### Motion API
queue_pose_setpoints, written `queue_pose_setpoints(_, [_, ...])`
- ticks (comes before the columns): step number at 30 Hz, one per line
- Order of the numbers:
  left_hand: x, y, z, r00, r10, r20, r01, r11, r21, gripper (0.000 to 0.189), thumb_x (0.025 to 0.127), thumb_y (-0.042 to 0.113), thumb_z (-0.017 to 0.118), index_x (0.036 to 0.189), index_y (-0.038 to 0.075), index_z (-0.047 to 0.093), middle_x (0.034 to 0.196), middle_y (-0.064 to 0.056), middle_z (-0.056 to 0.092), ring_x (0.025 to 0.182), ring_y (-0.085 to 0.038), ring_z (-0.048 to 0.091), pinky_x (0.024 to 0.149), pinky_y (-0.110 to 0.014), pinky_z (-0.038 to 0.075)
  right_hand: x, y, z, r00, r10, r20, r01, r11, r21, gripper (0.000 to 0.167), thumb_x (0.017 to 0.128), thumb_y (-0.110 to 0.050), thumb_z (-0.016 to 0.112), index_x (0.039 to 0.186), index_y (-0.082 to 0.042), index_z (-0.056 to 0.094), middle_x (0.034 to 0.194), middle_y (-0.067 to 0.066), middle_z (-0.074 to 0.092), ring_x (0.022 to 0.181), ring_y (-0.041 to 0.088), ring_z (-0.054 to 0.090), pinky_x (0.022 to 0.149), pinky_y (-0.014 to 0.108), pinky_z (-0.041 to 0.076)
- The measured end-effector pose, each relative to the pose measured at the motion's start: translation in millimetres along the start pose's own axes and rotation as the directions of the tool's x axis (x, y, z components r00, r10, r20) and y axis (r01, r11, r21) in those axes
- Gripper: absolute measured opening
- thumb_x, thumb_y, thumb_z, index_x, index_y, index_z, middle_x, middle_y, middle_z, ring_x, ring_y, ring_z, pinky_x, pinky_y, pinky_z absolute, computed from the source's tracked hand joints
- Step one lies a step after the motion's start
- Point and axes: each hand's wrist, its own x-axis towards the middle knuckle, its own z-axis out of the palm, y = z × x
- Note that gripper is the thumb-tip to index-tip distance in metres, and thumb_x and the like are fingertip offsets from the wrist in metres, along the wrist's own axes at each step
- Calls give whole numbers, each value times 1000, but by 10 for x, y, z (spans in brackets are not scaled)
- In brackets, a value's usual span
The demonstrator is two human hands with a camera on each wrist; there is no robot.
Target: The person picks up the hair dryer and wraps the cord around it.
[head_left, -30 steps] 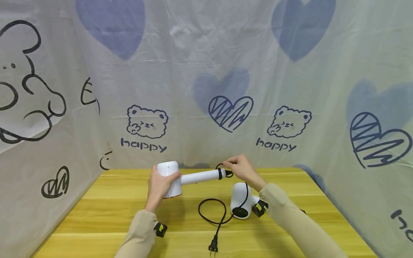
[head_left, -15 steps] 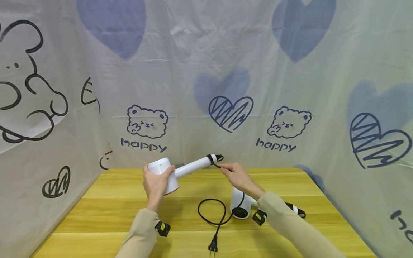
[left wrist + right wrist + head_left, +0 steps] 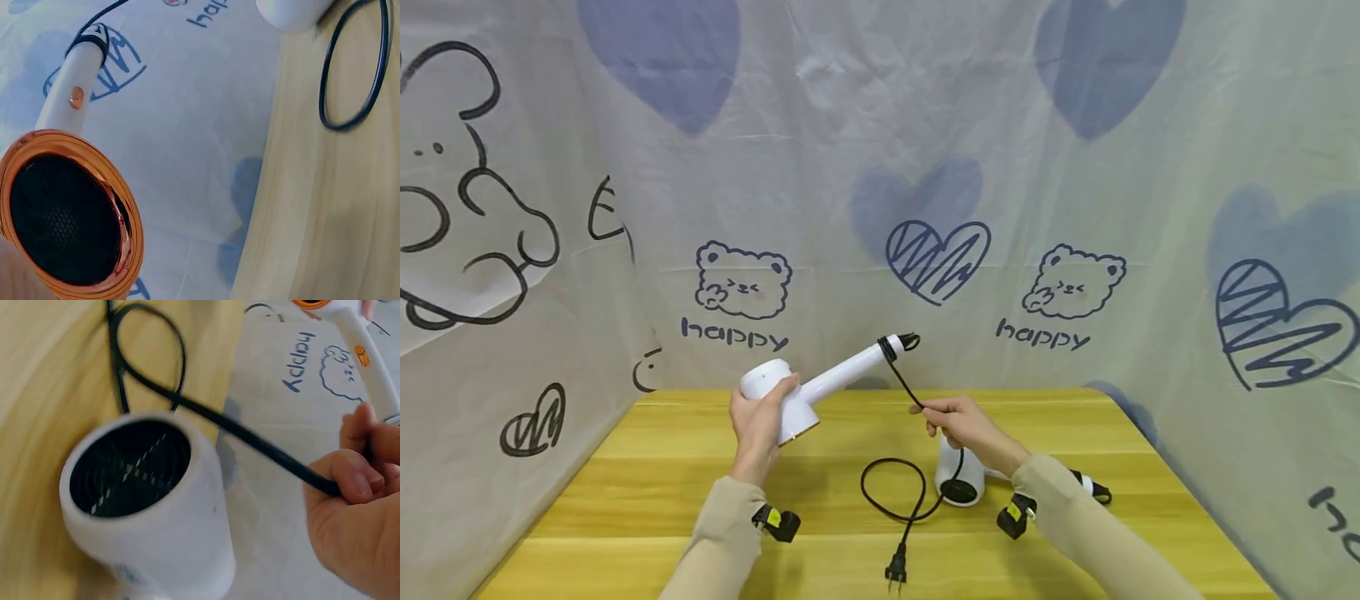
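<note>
My left hand (image 3: 756, 421) grips a white hair dryer (image 3: 842, 375) round its barrel, raised over the table with the handle slanting up to the right. Its copper-coloured ring (image 3: 56, 139) and dark grille (image 3: 62, 219) show large in the left wrist view. Several turns of black cord (image 3: 904, 382) circle the handle's end. Fingers of my right hand (image 3: 966, 427) pinch that cord a short way below the handle, and the stretch between runs straight. From the right hand the cord drops to the table, makes a loop, and ends in a two-pin plug (image 3: 896, 565).
A second white hair dryer (image 3: 150, 547) lies on the wooden table (image 3: 640, 500) under my right hand, its dark round end showing. Its handle end (image 3: 1092, 487), wrapped in black cord, sticks out beyond my right sleeve. A printed cloth (image 3: 835, 192) hangs behind the table.
My right hand has drawn the cord away from the handle's end, down and to the right. The held hair dryer has tilted, its handle end rising. The second dryer stays put.
</note>
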Motion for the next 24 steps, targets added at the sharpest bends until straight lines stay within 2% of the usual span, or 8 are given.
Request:
queue_pose_setpoints(4, [-10,-8,31,999,-21,44,22,999,-37,80,79,29,80,141,8,35,127,-13,47,100,-25,59,75,-32,57,12,-1,-25,998,57,-8,-56,997,62,29,100,-23,54,112,-2,70,68,-4,52,48,8,24,44,19,24])
queue_pose_setpoints(5, [-12,-20,35,998,-32,50,34,999,-43,79,79,30,80,141,8,35,128,-13,47,101,-26,59,75,-32,57,15,1,-33,997,75,-16,-73,995,73,29,100,-23,55,115,-4,71,65,-3,47,48,8,23,44,19,24])
queue_pose_setpoints(10, [-44,-83,63,993,-90,80,93,995,-31,80,81,34,78,141,6,34,130,-14,48,99,-25,58,73,-31,56,18,35,-75,990,134,-36,-131,988,87,28,99,-23,56,114,-4,71,62,-4,43,49,8,23,43,19,24])
queue_pose_setpoints(18, [-70,-106,97,979,-121,165,131,990,-56,75,81,34,78,138,5,39,121,-13,55,88,-17,63,74,-32,57,56,74,-95,988,142,-60,-139,989,57,27,98,-26,58,110,-7,73,54,-6,28,48,9,22,45,20,23])
queue_pose_setpoints(24, [-73,-110,87,971,-146,189,162,984,-72,74,81,35,78,137,4,40,111,-9,60,84,-14,65,74,-32,57,116,58,-105,988,140,-71,-137,990,45,27,98,-27,58,110,-7,73,54,-6,27,47,9,21,44,20,23])
